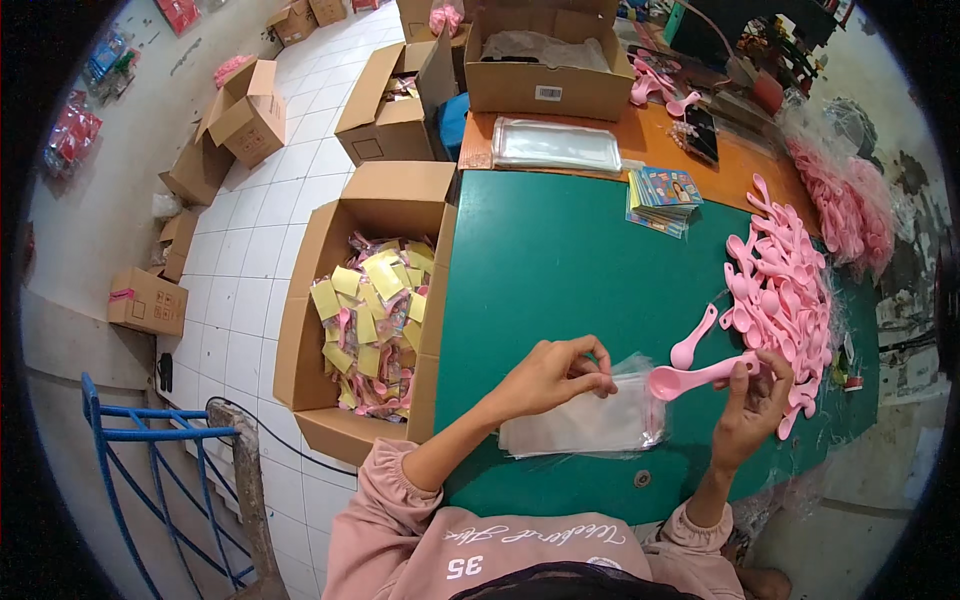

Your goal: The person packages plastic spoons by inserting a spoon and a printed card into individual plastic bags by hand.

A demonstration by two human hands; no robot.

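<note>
One stack of clear bags (580, 428) lay nearest you on the green table (560, 260), and above it your left hand (550, 378) curled thumb toward fingers, though whether it pinched any film could not be told. Your right hand (748, 408) gripped a pink spoon (690, 380) by its handle at the stack's right end, the spoon's long axis nearly crosswise, bowl pointing left. Beyond, a loose spoon (688, 350) slanted bowl-end toward you, near a spoon pile (780, 280).
</note>
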